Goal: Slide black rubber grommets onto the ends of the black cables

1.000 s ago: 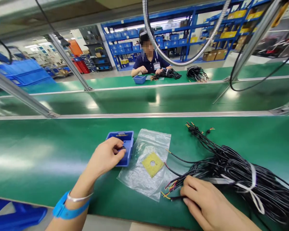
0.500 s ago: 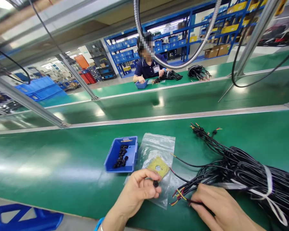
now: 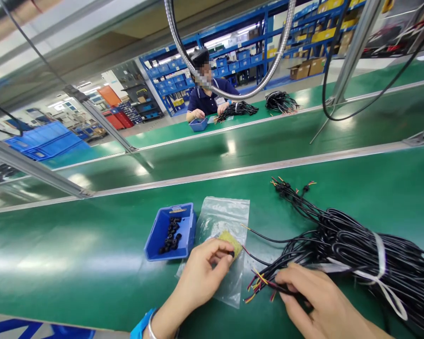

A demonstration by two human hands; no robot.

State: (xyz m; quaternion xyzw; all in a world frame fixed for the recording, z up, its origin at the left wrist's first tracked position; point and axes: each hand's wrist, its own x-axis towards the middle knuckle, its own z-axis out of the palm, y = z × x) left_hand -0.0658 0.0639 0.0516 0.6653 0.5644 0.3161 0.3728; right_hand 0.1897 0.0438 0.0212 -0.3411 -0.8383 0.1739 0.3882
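My left hand (image 3: pixel 201 278) pinches a small black ring-shaped part (image 3: pixel 231 254) between thumb and fingers, above a clear plastic bag (image 3: pixel 226 221) with a yellow square piece (image 3: pixel 231 241) in it. My right hand (image 3: pixel 321 306) grips a black cable (image 3: pixel 279 288) near its red, yellow and orange wire ends. That cable belongs to a big bundle of black cables (image 3: pixel 360 254) tied with a white strap, lying on the green belt to the right. A small blue tray (image 3: pixel 153 242) with several black ring parts sits left of the bag.
The green belt (image 3: pixel 74 245) runs left and right, with a metal rail (image 3: pixel 233 172) behind it. Across a second belt a person (image 3: pixel 207 96) in a dark shirt handles cables beside a blue tray (image 3: pixel 198 124). A flexible metal hose (image 3: pixel 229 92) hangs overhead. Blue shelving stands behind.
My left hand left the blue tray with a black ring part and came right, toward the wire ends. My right hand shifted slightly on the cable. The view tilted.
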